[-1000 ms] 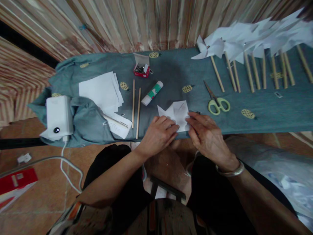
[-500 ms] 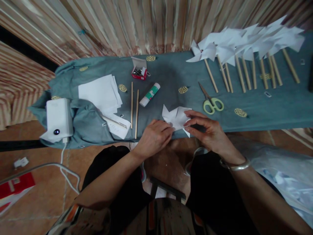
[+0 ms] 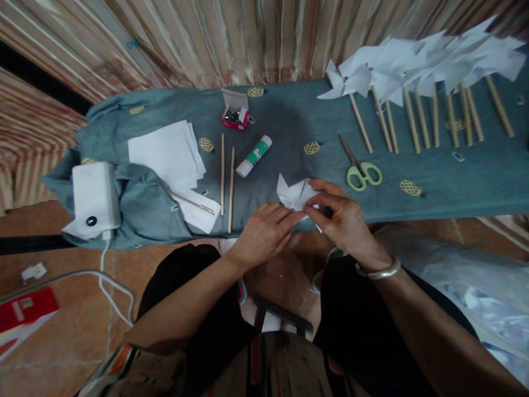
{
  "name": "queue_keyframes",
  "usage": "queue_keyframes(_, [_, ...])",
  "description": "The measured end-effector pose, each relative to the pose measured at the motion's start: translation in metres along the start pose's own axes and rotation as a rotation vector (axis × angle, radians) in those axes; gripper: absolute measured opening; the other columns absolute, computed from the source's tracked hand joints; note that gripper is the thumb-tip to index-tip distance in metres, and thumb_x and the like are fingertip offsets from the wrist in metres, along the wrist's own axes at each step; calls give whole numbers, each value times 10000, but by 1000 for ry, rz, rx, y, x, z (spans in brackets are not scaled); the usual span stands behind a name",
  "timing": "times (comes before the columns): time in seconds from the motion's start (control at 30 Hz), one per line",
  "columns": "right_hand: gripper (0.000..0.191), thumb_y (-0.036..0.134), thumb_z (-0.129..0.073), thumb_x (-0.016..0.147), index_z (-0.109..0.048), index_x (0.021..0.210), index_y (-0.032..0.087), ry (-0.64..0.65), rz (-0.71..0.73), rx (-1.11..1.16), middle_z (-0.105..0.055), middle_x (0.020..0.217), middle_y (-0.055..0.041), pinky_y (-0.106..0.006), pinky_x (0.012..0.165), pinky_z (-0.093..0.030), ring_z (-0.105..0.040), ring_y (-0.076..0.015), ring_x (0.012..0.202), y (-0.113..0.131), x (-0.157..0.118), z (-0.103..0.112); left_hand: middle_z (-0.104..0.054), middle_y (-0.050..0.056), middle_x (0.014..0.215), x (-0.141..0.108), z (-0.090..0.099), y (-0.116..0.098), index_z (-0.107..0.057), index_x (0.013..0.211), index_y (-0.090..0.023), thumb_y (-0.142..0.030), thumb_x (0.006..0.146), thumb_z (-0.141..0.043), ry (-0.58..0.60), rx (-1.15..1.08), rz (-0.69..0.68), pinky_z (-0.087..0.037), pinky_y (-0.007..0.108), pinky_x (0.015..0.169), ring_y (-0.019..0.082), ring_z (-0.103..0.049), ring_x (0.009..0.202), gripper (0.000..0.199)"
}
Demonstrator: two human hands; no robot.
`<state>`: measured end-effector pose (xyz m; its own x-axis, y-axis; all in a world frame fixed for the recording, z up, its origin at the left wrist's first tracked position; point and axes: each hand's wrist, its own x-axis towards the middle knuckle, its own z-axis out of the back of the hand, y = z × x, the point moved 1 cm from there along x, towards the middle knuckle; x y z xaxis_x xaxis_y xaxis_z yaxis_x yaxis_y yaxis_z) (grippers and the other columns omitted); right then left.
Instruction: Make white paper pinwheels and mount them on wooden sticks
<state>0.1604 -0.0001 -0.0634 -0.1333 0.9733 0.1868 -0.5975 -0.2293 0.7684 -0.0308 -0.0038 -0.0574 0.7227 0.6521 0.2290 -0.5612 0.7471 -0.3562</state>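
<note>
both hands (image 3: pixel 295 220) on the folded white paper (image 3: pixel 293 194)

Striped, pleated curtains (image 3: pixel 248 44) hang behind a table under teal cloth (image 3: pixel 281 121), over brown tiled floor (image 3: pixel 74 325).

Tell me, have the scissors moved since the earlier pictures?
No. Judged against the yellow pineapple print on the cloth, the scissors lie in the same spot, at the same angle; only the view shifted slightly.
</note>
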Motion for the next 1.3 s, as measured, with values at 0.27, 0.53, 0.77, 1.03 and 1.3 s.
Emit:
queue_keyframes(0.27, [81,184,-615,813,-685,787,217,1,40,-90,-633,1221,-84,-473,991,-444,-575,-269,1137,4,2,-4,-658,81,1041,0,0,1,-589,1155,-151,-190,929,-454,19,-13,-30,-492,372,822,213,-571,958,266])
queue_keyframes(0.53, [67,188,-614,805,-669,771,209,-22,38,-104,-633,1223,-98,-476,983,-445,-577,-279,1135,5,2,-6,-666,90,1048,1,1,0,-604,1121,-139,-173,927,-453,25,-17,-35,-491,369,819,216,-567,958,248])
queue_keyframes(0.77, [46,213,-616,809,-657,806,234,-11,11,-87,-626,1233,-76,-493,996,-437,-567,-279,1156,6,1,-4,-667,86,1063,1,0,0,-606,1134,-147,-173,926,-464,21,-27,-31,-485,365,823,211,-566,965,253])
queue_keyframes(1.03, [44,226,-618,818,-662,812,231,-6,10,-90,-619,1241,-76,-491,1002,-438,-561,-280,1166,6,1,-4,-671,85,1055,0,0,0,-611,1120,-135,-166,915,-487,22,-20,-38,-487,364,832,214,-565,963,241])
queue_keyframes(1.3, [172,217,-556,866,-698,948,267,2,70,-115,-560,1331,-46,-489,1027,-439,-524,-267,1215,3,-4,-7,-673,85,1065,1,0,0,-619,1109,-139,-162,919,-472,23,-30,-30,-488,364,826,210,-566,962,241])
